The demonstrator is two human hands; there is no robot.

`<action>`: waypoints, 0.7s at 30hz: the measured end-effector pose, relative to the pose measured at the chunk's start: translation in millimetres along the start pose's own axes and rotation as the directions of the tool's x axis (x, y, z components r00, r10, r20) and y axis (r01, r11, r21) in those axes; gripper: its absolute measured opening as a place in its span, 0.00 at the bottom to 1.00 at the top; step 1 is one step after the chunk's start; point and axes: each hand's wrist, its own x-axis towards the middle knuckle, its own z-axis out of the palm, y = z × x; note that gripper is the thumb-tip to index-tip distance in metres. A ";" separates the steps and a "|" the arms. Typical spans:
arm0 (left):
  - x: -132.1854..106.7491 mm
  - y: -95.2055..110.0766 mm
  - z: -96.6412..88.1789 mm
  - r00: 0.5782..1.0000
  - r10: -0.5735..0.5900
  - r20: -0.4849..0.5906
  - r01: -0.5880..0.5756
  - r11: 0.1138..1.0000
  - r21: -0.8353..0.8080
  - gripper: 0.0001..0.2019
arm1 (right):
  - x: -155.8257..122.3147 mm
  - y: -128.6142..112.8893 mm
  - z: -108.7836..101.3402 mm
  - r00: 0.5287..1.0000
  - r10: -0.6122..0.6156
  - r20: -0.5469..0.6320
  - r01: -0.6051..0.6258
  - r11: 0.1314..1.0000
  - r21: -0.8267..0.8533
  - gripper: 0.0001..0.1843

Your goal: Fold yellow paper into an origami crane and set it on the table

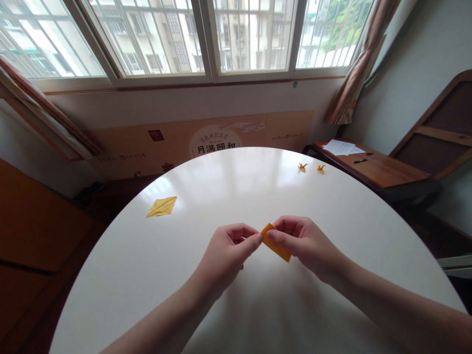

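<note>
Between my two hands, above the white round table (155, 275), is a folded piece of orange paper (279, 247). My left hand (230, 250) pinches its left corner between thumb and fingertips. On the other side, my right hand (304, 246) grips the paper with the thumb on top and the fingers behind, hiding part of it. A creased yellow paper sheet (162, 207) lies flat at the table's left. Toward the far right edge stand two small orange paper cranes, one crane (303, 167) left of the other crane (320, 169).
A wooden side table (394, 169) with white papers (341, 147) and a dark pen-like object (360, 161) stands beyond the round table's right edge. Behind are a printed cardboard panel (173, 142), barred windows and tied curtains (350, 88). A wooden chair-like frame (438, 128) leans at right.
</note>
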 end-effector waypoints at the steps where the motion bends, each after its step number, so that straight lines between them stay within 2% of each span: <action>1: 0.4 0.5 0.1 1.000 -0.002 -0.004 0.002 1.000 0.007 0.15 | 0.5 0.0 -0.4 1.000 -0.002 -0.003 0.002 1.000 -0.010 0.17; 4: 1.9 0.9 -0.9 1.000 0.026 0.007 -0.027 0.997 0.067 0.14 | 2.1 -1.1 -3.3 1.000 -0.016 -0.010 0.015 0.996 -0.088 0.17; 7: 1.3 0.8 -4.8 0.994 0.096 0.048 -0.105 0.959 0.264 0.12 | 3.4 -4.1 -8.6 1.000 0.005 0.030 0.003 0.966 -0.259 0.15; 9: -1.9 1.9 -7.7 0.987 0.148 0.063 -0.160 0.853 0.498 0.11 | 4.4 -5.9 -12.5 0.998 0.006 0.065 0.020 0.921 -0.389 0.12; 11: -7.9 4.5 -9.0 0.981 0.175 0.087 -0.182 0.657 0.731 0.11 | 5.7 -6.1 -16.0 0.995 -0.036 0.096 0.078 0.869 -0.489 0.10; 13: -15.3 7.8 -7.9 0.980 0.140 0.138 -0.188 0.459 0.868 0.11 | 7.3 -4.5 -18.6 0.990 -0.068 0.126 0.127 0.825 -0.551 0.09; 14: -19.0 9.4 -6.5 0.979 0.111 0.171 -0.201 0.390 0.899 0.11 | 8.0 -3.3 -19.5 0.988 -0.068 0.137 0.135 0.806 -0.576 0.09; 16: -25.3 11.6 -2.9 0.971 0.068 0.227 -0.237 0.318 0.918 0.12 | 9.0 -0.7 -20.5 0.988 -0.053 0.145 0.133 0.767 -0.627 0.09; 21: -32.5 11.5 4.1 0.957 0.033 0.289 -0.287 0.273 0.918 0.15 | 8.4 1.3 -18.4 0.988 -0.063 0.142 0.147 0.668 -0.729 0.09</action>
